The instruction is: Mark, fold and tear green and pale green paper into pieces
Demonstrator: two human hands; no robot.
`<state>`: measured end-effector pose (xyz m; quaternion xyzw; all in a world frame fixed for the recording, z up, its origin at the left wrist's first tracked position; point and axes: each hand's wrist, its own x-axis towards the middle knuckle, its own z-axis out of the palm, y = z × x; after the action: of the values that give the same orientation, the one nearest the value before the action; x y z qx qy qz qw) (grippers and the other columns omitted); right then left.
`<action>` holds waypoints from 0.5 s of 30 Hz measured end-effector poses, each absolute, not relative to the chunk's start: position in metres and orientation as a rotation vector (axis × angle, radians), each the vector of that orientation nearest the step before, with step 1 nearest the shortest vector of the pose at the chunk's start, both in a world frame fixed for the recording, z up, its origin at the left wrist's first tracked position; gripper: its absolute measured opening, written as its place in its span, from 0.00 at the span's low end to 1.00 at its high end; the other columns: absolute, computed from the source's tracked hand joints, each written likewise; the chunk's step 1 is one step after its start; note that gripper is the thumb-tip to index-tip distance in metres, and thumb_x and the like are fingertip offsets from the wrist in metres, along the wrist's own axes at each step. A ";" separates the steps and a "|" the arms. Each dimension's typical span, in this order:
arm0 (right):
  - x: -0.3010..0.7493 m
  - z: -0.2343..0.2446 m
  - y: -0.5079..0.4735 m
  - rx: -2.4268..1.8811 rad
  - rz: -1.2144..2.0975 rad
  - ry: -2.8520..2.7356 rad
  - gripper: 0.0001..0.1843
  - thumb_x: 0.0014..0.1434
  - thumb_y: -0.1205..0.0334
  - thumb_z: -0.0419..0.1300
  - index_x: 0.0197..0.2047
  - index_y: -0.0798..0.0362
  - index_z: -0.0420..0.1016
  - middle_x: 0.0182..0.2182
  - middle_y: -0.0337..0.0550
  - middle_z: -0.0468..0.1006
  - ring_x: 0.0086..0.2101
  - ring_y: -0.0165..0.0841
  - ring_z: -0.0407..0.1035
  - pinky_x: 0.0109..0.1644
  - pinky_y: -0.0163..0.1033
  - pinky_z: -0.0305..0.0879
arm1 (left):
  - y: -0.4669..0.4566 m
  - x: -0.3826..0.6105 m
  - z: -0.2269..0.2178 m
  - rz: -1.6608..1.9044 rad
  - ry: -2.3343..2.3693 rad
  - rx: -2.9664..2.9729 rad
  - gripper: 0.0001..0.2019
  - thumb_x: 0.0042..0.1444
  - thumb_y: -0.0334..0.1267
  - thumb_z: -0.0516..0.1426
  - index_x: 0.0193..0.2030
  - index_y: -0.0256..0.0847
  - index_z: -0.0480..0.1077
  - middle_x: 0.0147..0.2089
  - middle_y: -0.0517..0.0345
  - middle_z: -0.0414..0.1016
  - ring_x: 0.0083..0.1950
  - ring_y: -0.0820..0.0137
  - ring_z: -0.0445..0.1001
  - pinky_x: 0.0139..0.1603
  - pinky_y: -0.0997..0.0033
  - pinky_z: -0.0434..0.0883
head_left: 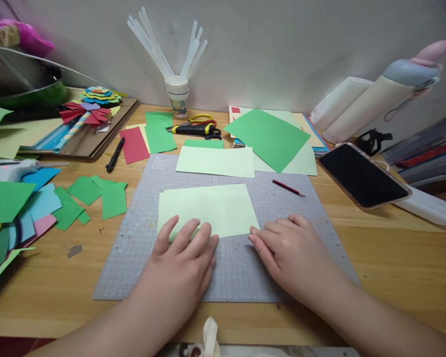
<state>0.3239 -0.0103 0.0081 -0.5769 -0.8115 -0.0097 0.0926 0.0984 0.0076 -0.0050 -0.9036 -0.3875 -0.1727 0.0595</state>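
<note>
A pale green sheet of paper, seemingly folded over with its layers slightly offset at the left, lies on the grey cutting mat. My left hand rests on its near left part, fingers apart and pressing down. At the near right corner, my right hand has thumb and forefinger close together on the paper's edge, the other fingers curled. Just behind lies a second pale green strip. A dark red pencil is on the mat to the right.
Green paper scraps and a black pen lie left. Behind are a utility knife, a paper cup with white sticks and a green square. A phone and a bottle are right; a glue gun is left.
</note>
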 end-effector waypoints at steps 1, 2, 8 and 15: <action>0.325 0.009 -0.011 -1.718 -0.022 -2.410 0.15 0.66 0.61 0.52 0.36 0.52 0.81 0.22 0.38 0.75 0.27 0.34 0.66 0.39 0.43 0.46 | 0.006 0.094 -0.004 -0.526 -1.211 -2.712 0.11 0.62 0.39 0.54 0.46 0.47 0.76 0.50 0.58 0.77 0.56 0.63 0.69 0.69 0.57 0.44; 0.325 0.009 -0.011 -1.721 -0.014 -2.413 0.15 0.66 0.62 0.52 0.37 0.52 0.81 0.22 0.38 0.75 0.27 0.34 0.66 0.39 0.43 0.46 | 0.005 0.089 -0.003 -0.517 -1.252 -2.690 0.11 0.62 0.40 0.54 0.45 0.47 0.77 0.49 0.56 0.77 0.55 0.62 0.70 0.69 0.55 0.45; 0.326 0.010 -0.012 -1.729 0.003 -2.424 0.14 0.66 0.63 0.53 0.37 0.52 0.81 0.23 0.37 0.76 0.27 0.34 0.66 0.39 0.43 0.47 | 0.003 0.060 0.007 -0.440 -1.458 -2.630 0.14 0.63 0.41 0.50 0.37 0.48 0.78 0.47 0.51 0.76 0.54 0.55 0.70 0.62 0.44 0.58; 0.326 0.012 -0.015 -1.742 -0.104 -2.500 0.18 0.66 0.64 0.51 0.32 0.52 0.81 0.21 0.38 0.77 0.26 0.36 0.68 0.39 0.44 0.48 | 0.001 0.032 0.010 -0.303 -1.526 -2.607 0.14 0.62 0.43 0.50 0.37 0.48 0.78 0.49 0.49 0.73 0.55 0.53 0.69 0.60 0.41 0.61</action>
<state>0.3262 -0.0146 0.0121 -0.5707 -0.8191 -0.0341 0.0461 0.0321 0.0012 0.0104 -0.8576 -0.5018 -0.0995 0.0528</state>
